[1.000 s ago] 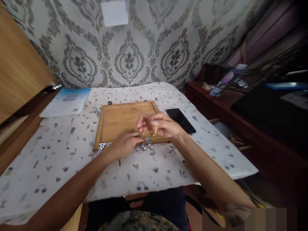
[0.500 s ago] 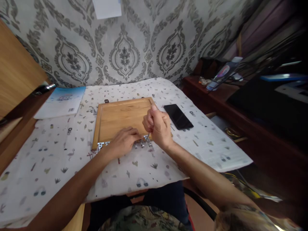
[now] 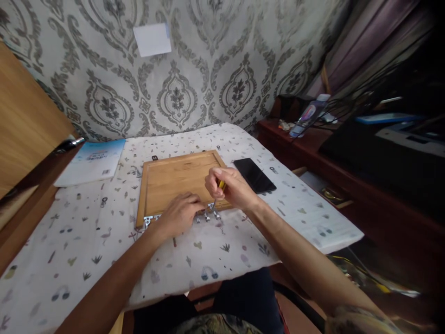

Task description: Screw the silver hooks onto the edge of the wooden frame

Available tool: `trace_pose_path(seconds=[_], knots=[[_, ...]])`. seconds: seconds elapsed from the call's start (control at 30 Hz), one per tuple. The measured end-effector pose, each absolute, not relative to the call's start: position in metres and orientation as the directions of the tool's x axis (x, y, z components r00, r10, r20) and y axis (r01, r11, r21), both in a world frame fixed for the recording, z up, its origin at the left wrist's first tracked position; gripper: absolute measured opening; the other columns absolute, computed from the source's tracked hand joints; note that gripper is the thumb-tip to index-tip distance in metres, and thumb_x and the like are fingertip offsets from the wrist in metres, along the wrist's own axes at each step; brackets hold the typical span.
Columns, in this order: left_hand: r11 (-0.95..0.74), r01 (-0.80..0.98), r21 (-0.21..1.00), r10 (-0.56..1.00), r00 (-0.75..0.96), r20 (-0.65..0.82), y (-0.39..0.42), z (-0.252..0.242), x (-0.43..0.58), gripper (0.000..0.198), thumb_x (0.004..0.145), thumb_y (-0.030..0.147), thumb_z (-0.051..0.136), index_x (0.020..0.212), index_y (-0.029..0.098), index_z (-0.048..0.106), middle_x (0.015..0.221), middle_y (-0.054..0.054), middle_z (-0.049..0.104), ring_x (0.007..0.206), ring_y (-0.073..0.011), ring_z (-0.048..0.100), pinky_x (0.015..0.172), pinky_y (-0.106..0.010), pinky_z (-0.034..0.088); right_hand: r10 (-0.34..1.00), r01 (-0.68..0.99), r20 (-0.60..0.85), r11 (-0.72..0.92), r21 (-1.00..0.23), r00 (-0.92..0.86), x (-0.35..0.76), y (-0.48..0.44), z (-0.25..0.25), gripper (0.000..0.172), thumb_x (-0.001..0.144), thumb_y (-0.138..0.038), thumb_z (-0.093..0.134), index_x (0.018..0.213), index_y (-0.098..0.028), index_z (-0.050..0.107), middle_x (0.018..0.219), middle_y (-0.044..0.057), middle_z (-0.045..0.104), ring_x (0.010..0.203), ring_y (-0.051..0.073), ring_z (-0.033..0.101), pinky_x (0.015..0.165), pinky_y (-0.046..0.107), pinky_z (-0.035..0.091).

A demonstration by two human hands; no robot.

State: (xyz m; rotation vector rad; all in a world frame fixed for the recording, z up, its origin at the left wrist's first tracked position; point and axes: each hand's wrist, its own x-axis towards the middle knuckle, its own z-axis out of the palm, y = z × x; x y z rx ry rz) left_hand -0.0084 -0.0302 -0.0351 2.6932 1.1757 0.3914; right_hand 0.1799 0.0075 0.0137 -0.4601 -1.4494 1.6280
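A wooden board (image 3: 174,178) with a raised rim lies flat on the patterned tablecloth (image 3: 86,241). Small metal hinges (image 3: 208,215) sit along its near edge. My right hand (image 3: 231,188) is closed round a small yellow-handled screwdriver (image 3: 220,186), whose tip points down at a hinge near the board's right corner. My left hand (image 3: 179,215) rests palm down on the near edge, fingers curled over the hinge beside the tip. Another hinge (image 3: 148,221) shows at the board's left corner.
A black phone (image 3: 254,175) lies right of the board. A white and blue booklet (image 3: 92,161) lies at the far left. A dark wooden side unit (image 3: 313,148) with a bottle (image 3: 308,116) and cables stands to the right. Patterned wallpaper is behind.
My right hand has turned from an upright fist to a lower grip, with the yellow handle showing again. My left hand stays on the hinge. The camera has tilted slightly.
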Motion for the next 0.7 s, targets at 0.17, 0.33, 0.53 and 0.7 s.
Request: trace_pose_path(seconds=[0.17, 0.33, 0.53, 0.7], knots=[[-0.672, 0.685, 0.283, 0.738, 0.653, 0.172, -0.031, -0.035, -0.009, 0.042, 0.093, 0.004, 0.049, 0.118, 0.024, 0.075, 0.11, -0.006, 0.073, 0.105, -0.0231, 0.065, 0.095, -0.039, 0.053, 0.822, -0.384, 0.33, 0.149, -0.911, -0.464, 0.168, 0.004, 0.005, 0.051, 0.091, -0.053, 0.063, 0.056, -0.018, 0.055, 0.045, -0.007, 0.039, 0.041, 0.006, 0.03, 0.04, 0.022, 0.021], [-0.662, 0.695, 0.282, 0.745, 0.652, 0.141, -0.032, -0.032, -0.008, 0.039, 0.096, 0.006, 0.047, 0.114, 0.025, 0.076, 0.112, -0.007, 0.073, 0.105, -0.0228, 0.064, 0.095, -0.039, 0.052, 0.747, -0.438, 0.349, 0.087, -0.895, -0.565, 0.17, 0.003, 0.011, 0.056, 0.091, -0.048, 0.066, 0.049, -0.02, 0.042, 0.042, -0.008, 0.034, 0.038, 0.005, 0.027, 0.039, 0.021, 0.02], [-0.653, 0.711, 0.262, 0.752, 0.65, 0.109, -0.032, -0.028, -0.007, 0.039, 0.097, 0.008, 0.046, 0.118, 0.024, 0.075, 0.105, -0.007, 0.073, 0.102, -0.024, 0.063, 0.091, -0.04, 0.052, 0.907, -0.455, 0.333, 0.191, -0.87, -0.256, 0.155, -0.008, 0.013, 0.062, 0.088, -0.054, 0.068, 0.05, -0.023, 0.03, 0.043, -0.011, 0.022, 0.037, 0.004, 0.016, 0.037, 0.023, 0.012], [-0.65, 0.713, 0.262, 0.755, 0.645, 0.118, -0.033, -0.026, -0.007, 0.042, 0.094, 0.004, 0.046, 0.119, 0.022, 0.074, 0.106, -0.006, 0.073, 0.103, -0.0237, 0.063, 0.091, -0.039, 0.052, 0.931, -0.379, 0.359, 0.357, -0.853, 0.069, 0.145, -0.02, 0.01, 0.062, 0.093, -0.056, 0.061, 0.051, -0.024, 0.029, 0.044, -0.01, 0.021, 0.039, 0.005, 0.016, 0.039, 0.024, 0.013]])
